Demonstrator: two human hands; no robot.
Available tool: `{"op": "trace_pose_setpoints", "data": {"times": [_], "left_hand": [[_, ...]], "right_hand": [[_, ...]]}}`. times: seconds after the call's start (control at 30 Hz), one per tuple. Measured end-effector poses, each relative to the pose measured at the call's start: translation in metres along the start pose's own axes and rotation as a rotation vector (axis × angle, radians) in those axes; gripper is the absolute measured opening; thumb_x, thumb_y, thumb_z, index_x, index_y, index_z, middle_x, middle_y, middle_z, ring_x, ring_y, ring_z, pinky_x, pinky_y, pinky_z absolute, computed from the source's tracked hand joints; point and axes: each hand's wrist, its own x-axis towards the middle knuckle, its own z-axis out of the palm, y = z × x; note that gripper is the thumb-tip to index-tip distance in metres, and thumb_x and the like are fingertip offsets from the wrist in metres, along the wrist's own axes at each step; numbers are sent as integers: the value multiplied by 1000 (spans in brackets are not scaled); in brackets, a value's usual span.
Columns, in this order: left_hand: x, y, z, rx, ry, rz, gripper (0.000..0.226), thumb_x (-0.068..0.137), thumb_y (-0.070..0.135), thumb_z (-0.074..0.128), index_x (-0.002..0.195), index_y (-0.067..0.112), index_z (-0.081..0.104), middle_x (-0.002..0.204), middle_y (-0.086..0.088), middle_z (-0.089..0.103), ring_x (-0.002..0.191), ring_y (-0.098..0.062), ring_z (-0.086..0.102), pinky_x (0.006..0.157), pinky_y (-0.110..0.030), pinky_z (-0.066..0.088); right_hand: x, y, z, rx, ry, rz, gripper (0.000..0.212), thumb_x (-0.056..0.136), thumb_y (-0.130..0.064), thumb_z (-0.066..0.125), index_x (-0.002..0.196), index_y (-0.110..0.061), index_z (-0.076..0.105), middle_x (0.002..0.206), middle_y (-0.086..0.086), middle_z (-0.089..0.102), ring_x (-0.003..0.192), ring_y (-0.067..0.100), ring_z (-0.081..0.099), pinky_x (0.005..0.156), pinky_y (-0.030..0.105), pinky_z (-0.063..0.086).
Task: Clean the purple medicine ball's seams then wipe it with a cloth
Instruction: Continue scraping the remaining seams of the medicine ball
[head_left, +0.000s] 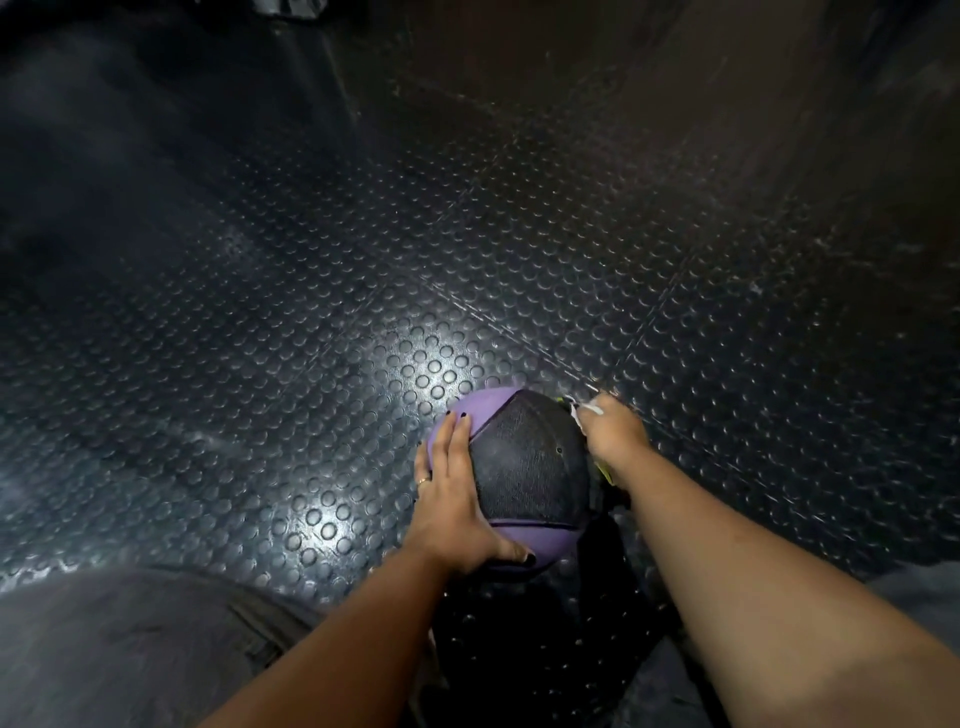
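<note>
A purple and black medicine ball rests on the studded black rubber floor, low in the middle of the view. My left hand lies flat against its left side, fingers straight, thumb under the near purple panel. My right hand is at the ball's upper right edge and grips a small white and yellow-green brush. Its white end shows above my fingers and a yellow-green piece shows below my wrist. The ball's far right side is hidden behind my right hand.
Black rubber flooring with round studs spreads in every direction, with a bright light patch left of the ball. My knee in dark grey cloth fills the lower left corner. A dark shape lies at the top edge.
</note>
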Motion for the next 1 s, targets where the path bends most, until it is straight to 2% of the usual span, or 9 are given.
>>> {"op": "trace_pose_setpoints", "data": {"times": [0.2, 0.3, 0.43, 0.57, 0.67, 0.73, 0.83, 0.9, 1.0], "left_hand": [[-1, -1, -4, 38, -19, 5, 169, 28, 63, 91, 154, 34, -18, 157, 25, -19, 152, -24, -14, 123, -54, 10], [-2, 9, -4, -5, -6, -42, 168, 32, 57, 95, 153, 36, -20, 157, 25, -21, 151, -28, -17, 120, -59, 13], [0, 19, -2, 2, -23, -69, 168, 35, 51, 98, 155, 32, -18, 155, 29, -22, 150, -32, -19, 119, -59, 14], [3, 20, -5, 26, -34, -72, 168, 37, 49, 98, 155, 27, -20, 156, 23, -23, 150, -34, -19, 122, -55, 11], [7, 19, -2, 1, -34, -82, 163, 42, 50, 94, 156, 25, -19, 159, 18, -24, 150, -33, -20, 122, -55, 10], [8, 14, 2, 27, -10, -38, 158, 43, 59, 85, 157, 20, -17, 161, 11, -24, 150, -30, -21, 123, -51, 0], [4, 8, 4, 25, -8, -15, 165, 30, 68, 78, 157, 16, -14, 162, 7, -20, 151, -26, -21, 121, -38, -12], [3, 5, 3, 16, 2, 5, 170, 27, 73, 80, 156, 19, -16, 160, 13, -20, 151, -29, -19, 123, -43, -8], [-1, 8, 2, 22, -14, -10, 170, 33, 60, 93, 156, 23, -19, 156, 22, -22, 149, -32, -22, 122, -51, 3]], "right_hand": [[-1, 9, 0, -21, -49, -24, 19, 94, -29, 51, 106, -21, 64, 107, 12, 64, 96, 31, 58, 74, 32, 40], [-11, -8, -7, -7, -18, -130, 25, 94, -28, 53, 115, -22, 63, 108, 9, 65, 95, 30, 59, 78, 33, 44], [-39, -34, -8, -92, 31, -345, 23, 92, -26, 55, 113, -24, 64, 102, 7, 67, 87, 27, 60, 75, 32, 46], [-81, -47, 4, -356, 144, -563, 31, 92, -31, 51, 121, -24, 58, 114, 5, 62, 98, 31, 60, 78, 36, 46], [-106, -46, 18, -483, 157, -740, 28, 90, -35, 47, 111, -23, 58, 105, 5, 59, 84, 34, 62, 64, 39, 46], [-115, -43, 24, -555, 166, -850, 28, 86, -39, 43, 102, -23, 59, 94, 3, 59, 70, 32, 63, 52, 36, 44], [-113, -42, 25, -640, 218, -855, 21, 84, -37, 52, 98, -24, 61, 87, 0, 60, 63, 27, 63, 48, 31, 42], [-105, -46, 20, -625, 254, -772, 21, 88, -35, 54, 104, -23, 60, 95, 2, 60, 71, 29, 65, 56, 32, 43], [-85, -56, 11, -551, 242, -593, 27, 95, -36, 44, 117, -24, 54, 110, 4, 61, 92, 31, 62, 68, 34, 41]]}}
